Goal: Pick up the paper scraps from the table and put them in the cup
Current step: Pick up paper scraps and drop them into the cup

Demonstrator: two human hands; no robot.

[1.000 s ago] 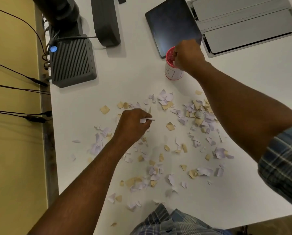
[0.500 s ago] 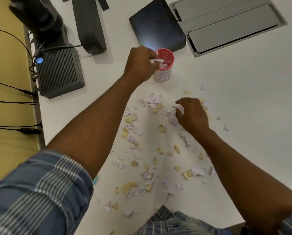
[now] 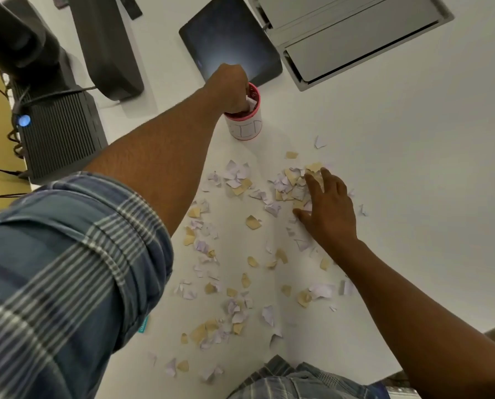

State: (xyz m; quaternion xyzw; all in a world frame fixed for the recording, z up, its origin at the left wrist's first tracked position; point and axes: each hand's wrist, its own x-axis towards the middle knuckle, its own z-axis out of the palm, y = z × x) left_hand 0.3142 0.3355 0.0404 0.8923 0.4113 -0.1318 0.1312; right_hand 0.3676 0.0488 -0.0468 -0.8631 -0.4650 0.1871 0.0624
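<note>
Several torn white, lilac and tan paper scraps (image 3: 234, 182) lie scattered across the white table (image 3: 413, 168). A white cup (image 3: 246, 128) with a red rim and red inside stands at the back of the scatter. My left hand (image 3: 232, 87) is over the cup's mouth, its fingers curled downward with a white scrap at the fingertips inside the rim. My right hand (image 3: 327, 208) lies spread with straight fingers on a dense heap of scraps (image 3: 292, 182) to the right of the cup.
A dark tablet (image 3: 229, 38) lies just behind the cup. A grey lidded recess (image 3: 350, 36) sits at the back right. A black ribbed box (image 3: 59, 133) with a blue light, a dark stand (image 3: 108, 47) and cables are at the left edge.
My left hand has pushed down into the cup's mouth with its scrap. My right hand has opened flat and slid right onto the heap of scraps.
</note>
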